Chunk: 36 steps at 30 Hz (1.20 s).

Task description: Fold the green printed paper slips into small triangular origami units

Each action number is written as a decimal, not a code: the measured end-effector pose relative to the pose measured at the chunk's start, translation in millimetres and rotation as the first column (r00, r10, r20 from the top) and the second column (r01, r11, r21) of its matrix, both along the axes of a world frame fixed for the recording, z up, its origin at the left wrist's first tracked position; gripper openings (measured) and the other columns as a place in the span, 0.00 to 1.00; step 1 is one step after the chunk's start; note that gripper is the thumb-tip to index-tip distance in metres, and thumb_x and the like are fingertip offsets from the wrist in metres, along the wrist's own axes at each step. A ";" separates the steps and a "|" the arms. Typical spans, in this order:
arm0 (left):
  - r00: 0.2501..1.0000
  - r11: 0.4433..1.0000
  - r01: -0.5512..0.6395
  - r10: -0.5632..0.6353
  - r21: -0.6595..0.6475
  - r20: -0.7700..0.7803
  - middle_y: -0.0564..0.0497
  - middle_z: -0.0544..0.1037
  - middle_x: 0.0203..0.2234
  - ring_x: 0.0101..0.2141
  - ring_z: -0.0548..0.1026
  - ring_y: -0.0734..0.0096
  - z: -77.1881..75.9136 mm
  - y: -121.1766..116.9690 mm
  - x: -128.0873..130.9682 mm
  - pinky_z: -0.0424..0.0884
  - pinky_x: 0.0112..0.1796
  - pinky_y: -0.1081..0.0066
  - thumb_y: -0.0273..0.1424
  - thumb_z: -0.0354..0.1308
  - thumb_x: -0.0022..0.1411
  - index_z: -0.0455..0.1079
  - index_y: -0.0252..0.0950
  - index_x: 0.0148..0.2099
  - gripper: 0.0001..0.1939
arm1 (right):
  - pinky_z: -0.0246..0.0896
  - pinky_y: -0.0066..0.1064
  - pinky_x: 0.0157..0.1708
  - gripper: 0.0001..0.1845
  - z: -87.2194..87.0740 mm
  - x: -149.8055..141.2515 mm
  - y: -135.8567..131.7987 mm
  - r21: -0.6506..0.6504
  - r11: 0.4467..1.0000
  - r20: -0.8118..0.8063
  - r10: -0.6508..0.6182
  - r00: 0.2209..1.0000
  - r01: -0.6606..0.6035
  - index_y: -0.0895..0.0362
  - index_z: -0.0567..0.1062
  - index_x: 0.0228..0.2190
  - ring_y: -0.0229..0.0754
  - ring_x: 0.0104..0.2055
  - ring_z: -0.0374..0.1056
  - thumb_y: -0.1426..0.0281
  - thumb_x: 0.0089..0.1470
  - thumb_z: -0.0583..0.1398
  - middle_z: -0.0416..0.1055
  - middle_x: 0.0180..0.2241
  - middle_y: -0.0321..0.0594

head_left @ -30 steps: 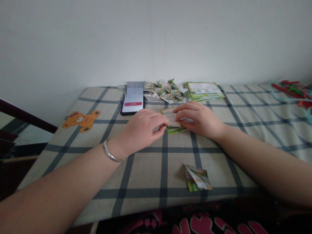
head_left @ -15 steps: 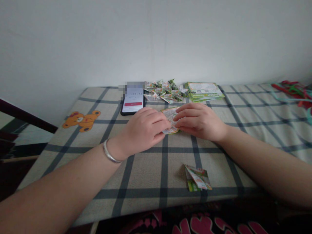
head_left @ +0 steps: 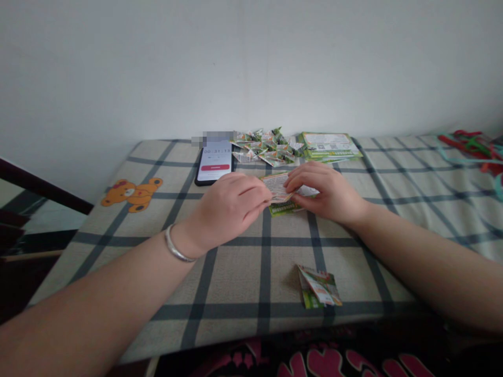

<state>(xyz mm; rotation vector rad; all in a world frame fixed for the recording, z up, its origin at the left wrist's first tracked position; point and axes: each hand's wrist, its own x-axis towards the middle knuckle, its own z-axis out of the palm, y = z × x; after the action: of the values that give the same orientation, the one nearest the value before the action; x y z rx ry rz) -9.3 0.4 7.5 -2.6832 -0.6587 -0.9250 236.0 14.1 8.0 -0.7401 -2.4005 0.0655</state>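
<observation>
Printed paper (head_left: 277, 185) between left-hand fingers (head_left: 257, 196) and right-hand fingers (head_left: 299, 177)

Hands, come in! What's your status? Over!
Bare left hand, bare right hand: both holding printed white-and-green paper sheet. Sheet partly hidden. Black-edged rectangular phone beyond left hand, apparently not blocking.

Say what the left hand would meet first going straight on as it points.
Most likely the right hand, just past the printed sheet that the left hand holds at its fingertips. Depth is unclear.
</observation>
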 end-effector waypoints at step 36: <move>0.993 0.978 -0.086 0.101 -0.189 0.066 0.43 0.71 0.50 0.51 0.71 0.62 -9.5 8.9 0.4 0.70 0.53 0.57 0.24 0.54 0.64 0.71 0.35 0.51 0.14 | 0.49 0.29 0.24 0.10 -11.2 -2.7 5.6 -0.406 0.836 0.046 -0.384 0.922 0.369 0.56 0.69 0.28 0.35 0.24 0.58 0.63 0.53 0.61 0.64 0.23 0.32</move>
<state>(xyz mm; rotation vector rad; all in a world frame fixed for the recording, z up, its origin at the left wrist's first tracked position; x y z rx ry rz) -8.8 9.3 -2.0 -2.7600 -0.9227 -0.9891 233.2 19.6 -3.3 -1.3836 -2.1788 0.4257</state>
